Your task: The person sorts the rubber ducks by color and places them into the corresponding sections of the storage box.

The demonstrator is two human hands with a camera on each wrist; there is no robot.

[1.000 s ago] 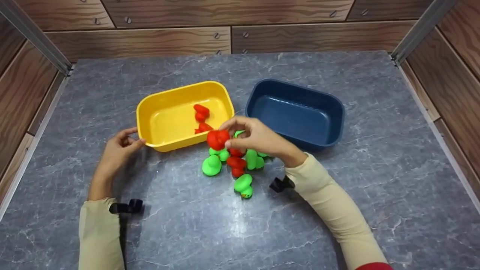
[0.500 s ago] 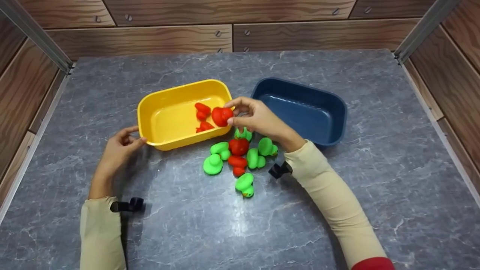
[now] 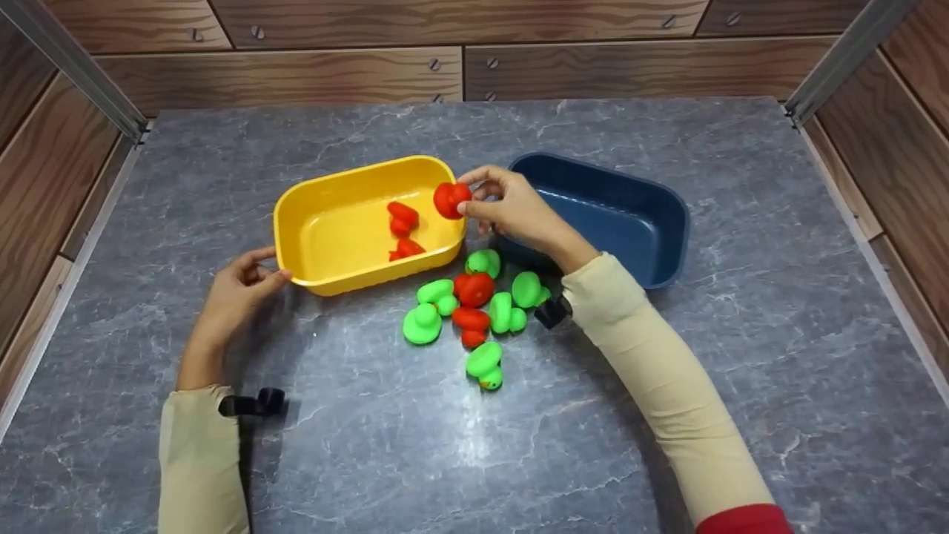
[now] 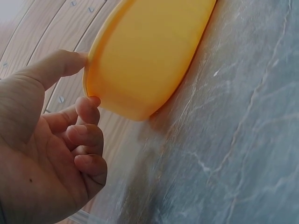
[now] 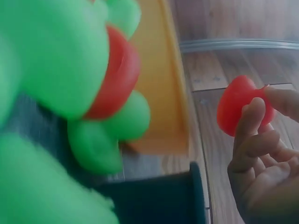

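My left hand [image 3: 241,297] is at the near left corner of a yellow bin [image 3: 363,283]. In the left wrist view its thumb and a curled finger hold the bin's rim [image 4: 88,77]. Between thumb and fingertips, my right hand [image 3: 519,211] pinches a red rubber duck [image 3: 451,200], raised over the yellow bin's right end. Two red ducks [image 3: 402,219] lie inside that bin. In front of the bins is a pile of green ducks [image 3: 422,324] with red ducks [image 3: 473,289] among them.
A dark blue bin [image 3: 667,278] stands right of the yellow one, partly behind my right hand and forearm. Wood-patterned walls [image 3: 296,70] close off the back and sides of the grey marbled table [image 3: 356,460].
My right hand has carried the red duck up and away from the pile, to the yellow bin's right end. The left hand has stayed at the bin's corner.
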